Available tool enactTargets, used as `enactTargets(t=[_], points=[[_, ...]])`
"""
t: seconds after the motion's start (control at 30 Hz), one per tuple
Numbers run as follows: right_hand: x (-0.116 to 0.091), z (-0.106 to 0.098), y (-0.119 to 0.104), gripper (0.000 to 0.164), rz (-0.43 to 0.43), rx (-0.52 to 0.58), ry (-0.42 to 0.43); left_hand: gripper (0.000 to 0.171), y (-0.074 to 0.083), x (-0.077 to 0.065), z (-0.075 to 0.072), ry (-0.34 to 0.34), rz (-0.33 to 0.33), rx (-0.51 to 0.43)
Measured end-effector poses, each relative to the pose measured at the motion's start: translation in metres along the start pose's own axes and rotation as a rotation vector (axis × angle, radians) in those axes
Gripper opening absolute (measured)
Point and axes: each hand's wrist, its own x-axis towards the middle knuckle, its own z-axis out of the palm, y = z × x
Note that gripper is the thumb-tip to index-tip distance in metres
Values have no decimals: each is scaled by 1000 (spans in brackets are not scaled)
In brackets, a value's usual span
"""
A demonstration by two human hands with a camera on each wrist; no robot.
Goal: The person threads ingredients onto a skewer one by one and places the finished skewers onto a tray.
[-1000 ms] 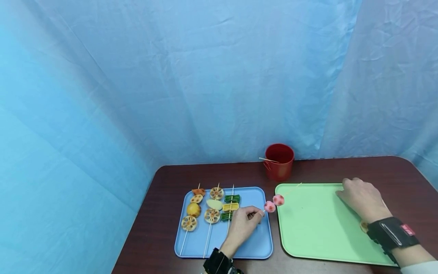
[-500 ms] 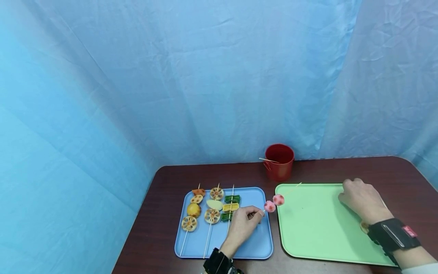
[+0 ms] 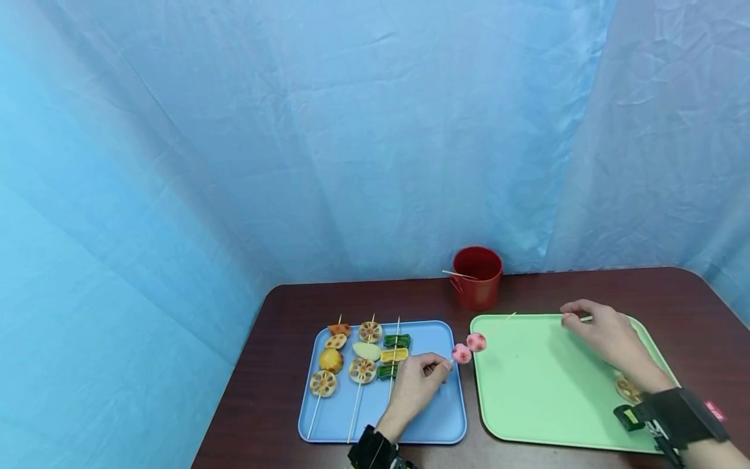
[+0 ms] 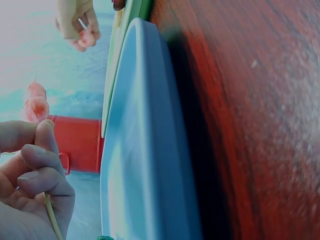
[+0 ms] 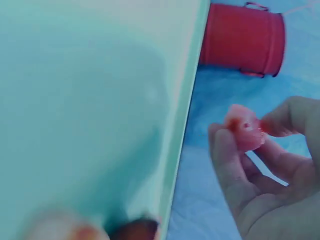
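Over the right part of the blue tray (image 3: 433, 420), my left hand (image 3: 415, 387) grips a thin wooden skewer (image 4: 51, 216). Two round pink food pieces (image 3: 461, 354) are threaded on it, and the bare tip points toward the green tray (image 3: 539, 397). My right hand (image 3: 612, 339) is above the green tray's far edge. Thumb and fingertips pinch another pink food piece (image 5: 244, 127), which has a small hole facing the right wrist camera. A lotus root slice (image 3: 627, 389) lies on the green tray, partly hidden under the right wrist.
Three loaded skewers lie on the blue tray's left and middle: one with a yellow ball (image 3: 331, 360), one with a pale green slice (image 3: 366, 351), one with green and yellow pieces (image 3: 394, 355). Behind the trays stands a red bucket (image 3: 477, 296) with a stick leaning out.
My right hand has risen from the green tray's far right and shifted left, a pink piece now showing in its fingers. More of the lotus root slice shows. My left hand stays still.
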Motion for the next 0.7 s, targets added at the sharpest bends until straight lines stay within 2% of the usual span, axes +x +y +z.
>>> enactTargets(t=[0.17,0.33,0.4,0.47,0.6,0.7], points=[[-2,1,-8,56,44,230,-27,17,1,0,0,-3,1,-5],[-1,5,-17,70,152,488,-69,16,2,0,1,-5,4,-11],[-2,7,-19,65,173,585,-63,16,3,0,1,-8,5,-21],[-3,10,-22,53,173,720,-51,15,3,-1,2,-11,-2,-31],[-4,17,-28,28,125,1019,-39,15,4,-1,3,-24,-12,-46],[-5,22,-33,20,98,1193,-32,15,4,-2,4,-32,-11,-47]])
